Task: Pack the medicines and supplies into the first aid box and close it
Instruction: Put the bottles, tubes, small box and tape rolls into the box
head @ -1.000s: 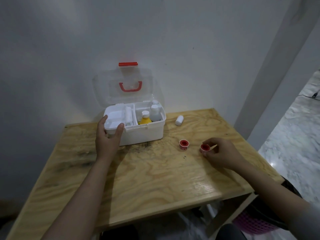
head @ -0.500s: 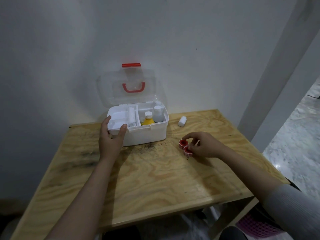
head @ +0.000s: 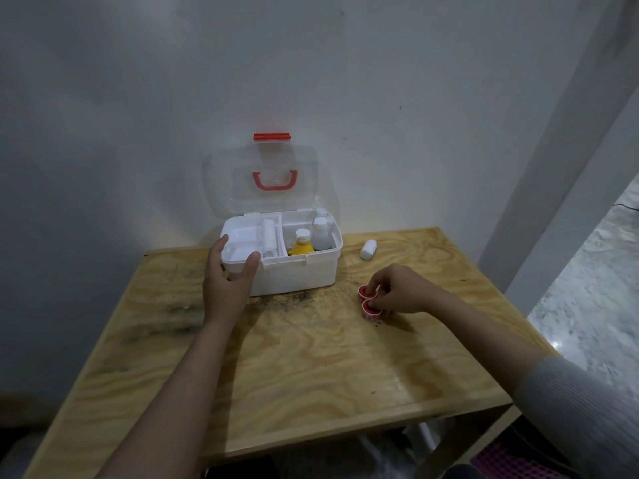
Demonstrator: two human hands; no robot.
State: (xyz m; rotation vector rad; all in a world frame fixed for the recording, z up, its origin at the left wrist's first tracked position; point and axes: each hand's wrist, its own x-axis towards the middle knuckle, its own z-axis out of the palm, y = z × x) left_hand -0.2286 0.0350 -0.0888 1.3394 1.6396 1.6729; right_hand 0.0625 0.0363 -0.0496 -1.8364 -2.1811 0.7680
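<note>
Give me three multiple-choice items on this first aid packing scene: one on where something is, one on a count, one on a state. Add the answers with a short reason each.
1. Where does the small white bottle lie?
A. Inside the box
B. On the table to the right of the box
C. In the left hand

2. How many red tape rolls are at the right hand?
A. One
B. Two
C. Four

3. What state is the clear lid of the first aid box in?
A. Raised open
B. Shut and latched
C. Taken off and laid on the table

Answers:
1. B, the bottle lies on its side on the wooden table, apart from the box wall.
2. B, the far roll and the near roll sit together under the fingers.
3. A, the lid stands upright behind the box with its red handle showing, while the left hand grips the box's front left corner.
</note>
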